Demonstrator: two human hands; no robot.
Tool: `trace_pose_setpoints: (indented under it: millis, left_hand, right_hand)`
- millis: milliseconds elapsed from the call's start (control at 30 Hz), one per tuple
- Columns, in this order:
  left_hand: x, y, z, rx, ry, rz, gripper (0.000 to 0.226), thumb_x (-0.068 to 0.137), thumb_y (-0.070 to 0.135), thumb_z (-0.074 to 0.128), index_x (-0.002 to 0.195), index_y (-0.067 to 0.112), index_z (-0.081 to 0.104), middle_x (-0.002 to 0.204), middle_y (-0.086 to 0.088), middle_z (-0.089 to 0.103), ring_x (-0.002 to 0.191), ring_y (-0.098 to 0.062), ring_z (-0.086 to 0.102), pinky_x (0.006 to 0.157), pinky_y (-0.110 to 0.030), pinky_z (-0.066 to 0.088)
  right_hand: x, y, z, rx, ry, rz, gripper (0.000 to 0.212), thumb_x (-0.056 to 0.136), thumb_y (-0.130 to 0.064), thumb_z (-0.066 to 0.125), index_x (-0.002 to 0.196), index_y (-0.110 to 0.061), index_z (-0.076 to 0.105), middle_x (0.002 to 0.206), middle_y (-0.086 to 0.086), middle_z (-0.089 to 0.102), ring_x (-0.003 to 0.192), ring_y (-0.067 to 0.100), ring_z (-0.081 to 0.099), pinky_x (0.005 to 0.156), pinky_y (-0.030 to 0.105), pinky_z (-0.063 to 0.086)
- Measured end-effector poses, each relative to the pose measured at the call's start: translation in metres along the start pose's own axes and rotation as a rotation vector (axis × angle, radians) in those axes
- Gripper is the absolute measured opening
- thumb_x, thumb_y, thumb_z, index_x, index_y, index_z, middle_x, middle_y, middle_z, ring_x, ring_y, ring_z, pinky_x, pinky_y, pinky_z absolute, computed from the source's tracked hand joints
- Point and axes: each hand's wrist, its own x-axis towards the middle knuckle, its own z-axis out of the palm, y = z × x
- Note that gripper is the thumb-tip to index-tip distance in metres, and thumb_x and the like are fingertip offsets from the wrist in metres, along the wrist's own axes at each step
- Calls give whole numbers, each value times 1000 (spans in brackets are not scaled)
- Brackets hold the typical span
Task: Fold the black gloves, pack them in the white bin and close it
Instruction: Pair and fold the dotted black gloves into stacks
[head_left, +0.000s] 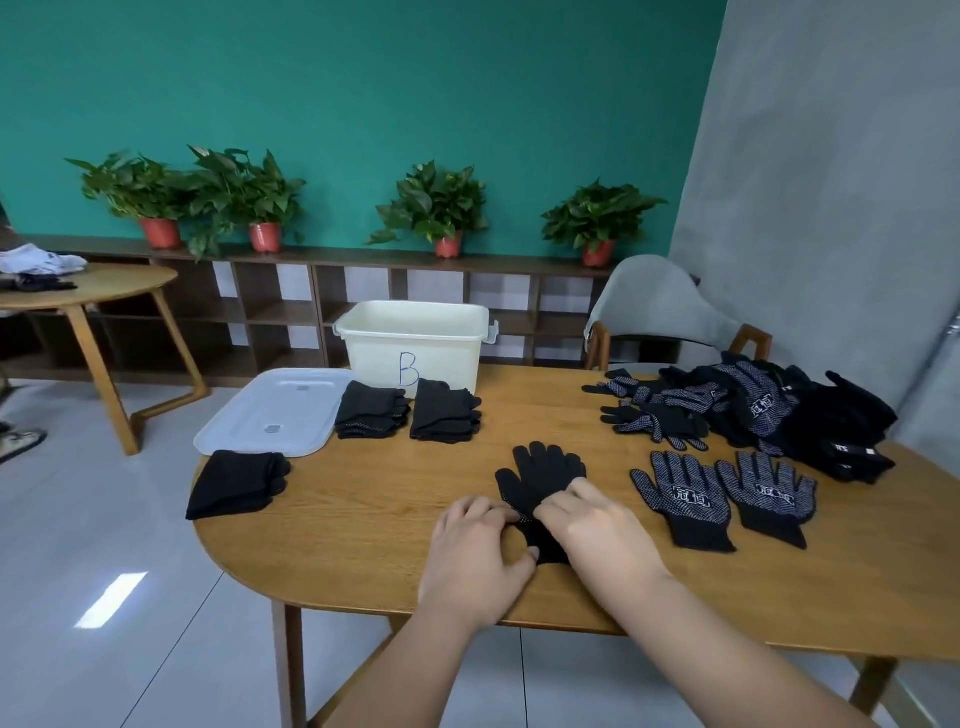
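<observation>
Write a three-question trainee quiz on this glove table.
1. True or false: the lid lies on the table, off the bin.
2. How many folded stacks are on the table?
3. The left hand and right hand both hold: A) a glove B) the lid C) the bin.

Key: 1 true; 2 three; 3 A.
</observation>
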Motion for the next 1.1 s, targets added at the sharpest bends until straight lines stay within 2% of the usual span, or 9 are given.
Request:
trace_pose_setpoints:
  millis: [167, 367, 567, 867, 1100]
  left_hand:
    - [0, 1, 0, -11, -1, -18, 59, 90, 67, 52, 140, 37, 61, 140, 25, 51, 137, -7, 34, 119, -30, 29]
    - [-2, 2, -2, -13, 2, -17, 59, 91, 66, 53, 141, 36, 60, 141, 24, 52, 137, -7, 34, 119, -30, 29]
    - [-2, 3, -3, -24, 10, -19, 55, 90, 65, 56, 137, 36, 59, 136, 23, 54, 133, -6, 36, 114, -27, 31]
    - [-3, 5, -7, -43, 5, -34, 56, 92, 62, 61, 140, 36, 56, 137, 19, 55, 134, -7, 38, 115, -31, 34]
    - [-5, 5, -8, -50, 0, -33, 56, 91, 59, 59, 142, 39, 50, 139, 18, 54, 134, -7, 39, 116, -32, 34]
  right_hand:
    - [-13, -9, 9, 14, 40, -19, 35, 56, -13, 95, 74, -25, 67, 74, -10, 61, 78, 17, 60, 47, 26, 45]
    - [-19, -14, 20, 130, 56, 78, 30, 65, -18, 92, 84, -28, 71, 78, -13, 64, 81, 14, 57, 52, 27, 49]
    - [-22, -11, 29, 237, 64, 122, 47, 65, -4, 92, 100, -29, 73, 88, -16, 68, 89, 10, 58, 62, 27, 56]
    - [-20, -13, 14, 380, 202, 144, 31, 83, -4, 83, 107, -24, 78, 94, -13, 74, 95, 9, 67, 73, 29, 59]
    - [-24, -9, 23, 369, 78, 111, 24, 89, -12, 75, 105, -30, 73, 97, -14, 71, 99, 5, 64, 74, 31, 59]
